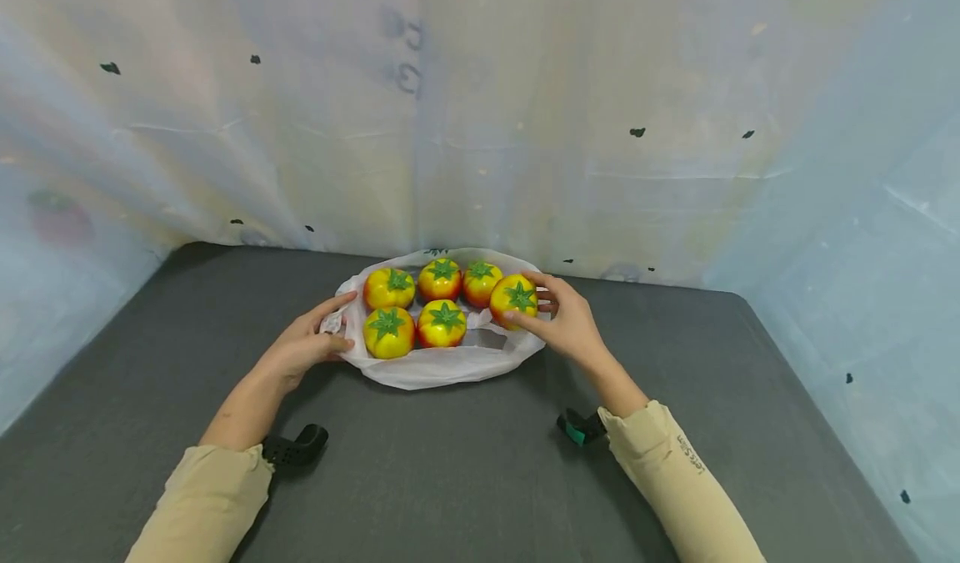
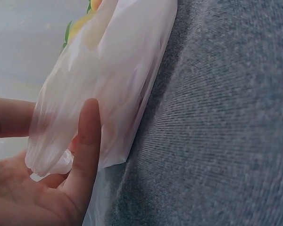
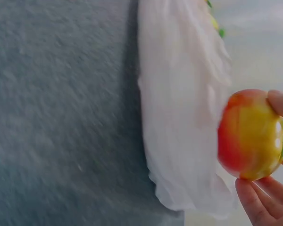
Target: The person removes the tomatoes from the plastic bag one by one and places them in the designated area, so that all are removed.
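A white plastic bag [image 1: 420, 373] lies spread open on the dark table, with several yellow-red tomatoes [image 1: 389, 332] in it, each topped by a green star-shaped calyx. My left hand [image 1: 303, 346] holds the bag's left side, thumb in front and fingers behind, around its bunched end [image 2: 52, 162]. Over the right part of the bag, my right hand [image 1: 566, 317] grips one tomato [image 3: 252, 136] between thumb and fingertips. That tomato is above the bag's rim in the right wrist view. A bare gap in the bag shows just left of and below it.
The dark grey table [image 1: 450, 480] runs back to a pale sheet wall [image 1: 525, 171] with small dark marks. Similar sheeting stands at both sides. A black strap [image 1: 296, 446] is on the left wrist and another black strap [image 1: 581, 427] on the right.
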`<act>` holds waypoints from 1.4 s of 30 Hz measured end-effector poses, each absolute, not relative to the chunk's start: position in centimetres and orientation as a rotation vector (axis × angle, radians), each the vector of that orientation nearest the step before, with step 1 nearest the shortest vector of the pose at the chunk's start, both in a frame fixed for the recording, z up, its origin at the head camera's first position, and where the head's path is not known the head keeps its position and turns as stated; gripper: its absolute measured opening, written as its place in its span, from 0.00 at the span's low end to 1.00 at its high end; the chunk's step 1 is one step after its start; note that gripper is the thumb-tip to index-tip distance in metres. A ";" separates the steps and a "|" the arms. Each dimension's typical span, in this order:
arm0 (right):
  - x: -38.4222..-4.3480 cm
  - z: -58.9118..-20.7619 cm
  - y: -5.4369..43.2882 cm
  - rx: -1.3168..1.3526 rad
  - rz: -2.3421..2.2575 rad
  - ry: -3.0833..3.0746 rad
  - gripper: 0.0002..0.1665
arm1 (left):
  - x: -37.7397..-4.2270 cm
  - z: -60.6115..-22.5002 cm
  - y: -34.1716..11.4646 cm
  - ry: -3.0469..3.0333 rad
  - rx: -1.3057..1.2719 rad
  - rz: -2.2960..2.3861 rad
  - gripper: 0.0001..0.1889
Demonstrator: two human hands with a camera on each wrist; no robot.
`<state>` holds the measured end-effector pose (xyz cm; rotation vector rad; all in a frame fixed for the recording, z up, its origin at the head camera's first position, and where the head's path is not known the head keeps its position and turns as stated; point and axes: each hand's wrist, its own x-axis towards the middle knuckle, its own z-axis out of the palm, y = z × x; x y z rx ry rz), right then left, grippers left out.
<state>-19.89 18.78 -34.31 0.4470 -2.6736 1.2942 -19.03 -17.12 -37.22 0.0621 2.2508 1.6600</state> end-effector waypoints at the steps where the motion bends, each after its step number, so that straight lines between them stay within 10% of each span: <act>1: -19.9 -34.1 19.0 0.434 1.293 -2.674 0.37 | -19.0 -37.2 -17.1 2.249 0.061 1.660 0.41; 42: -22.6 -33.9 24.9 -0.216 1.173 -2.732 0.43 | -18.6 -37.2 -17.6 2.273 0.150 1.632 0.41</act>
